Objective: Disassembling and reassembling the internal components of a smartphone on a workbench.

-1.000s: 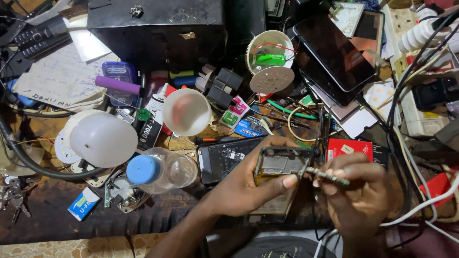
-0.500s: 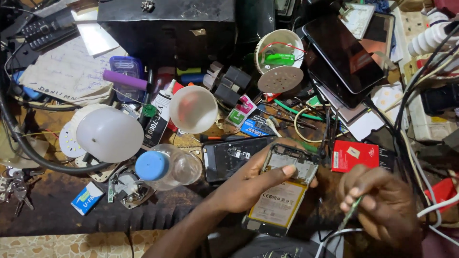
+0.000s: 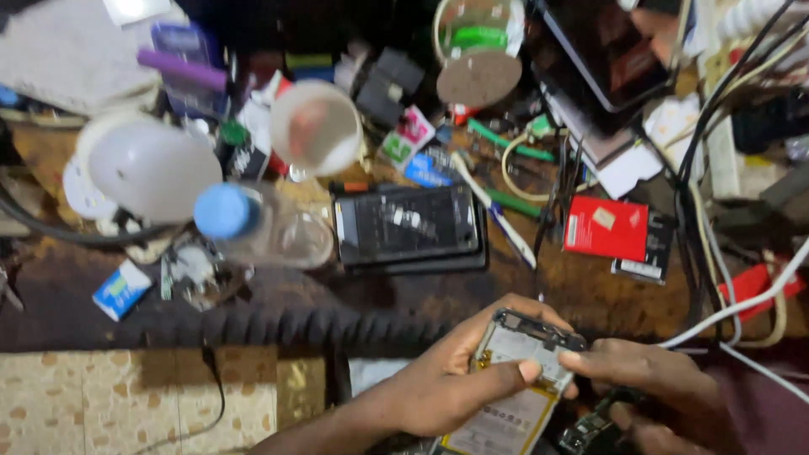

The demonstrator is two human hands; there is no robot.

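My left hand (image 3: 455, 383) grips an opened phone (image 3: 516, 371) with its back off, its pale yellow battery facing up, low in the view near the bench's front edge. My right hand (image 3: 653, 388) meets the phone's top right corner, thumb and forefinger pressed against the frame; a small dark part (image 3: 590, 430) sits just under that hand. Whether the right hand still holds a tool is hidden. A second phone with a dark exposed back (image 3: 409, 226) lies flat on the bench above my hands.
The wooden bench (image 3: 278, 295) is crowded: a clear bottle with a blue cap (image 3: 253, 223), a white bulb (image 3: 152, 173), a white cup (image 3: 316, 126), a red box (image 3: 607, 227), a tablet (image 3: 607, 50), and black and white cables (image 3: 716, 244) at the right. Tiled floor (image 3: 126, 400) shows lower left.
The view has dropped and blurred. My hands and the opened phone have come lower and toward me. My right hand, earlier holding a thin tool apart from the phone, now touches its top corner.
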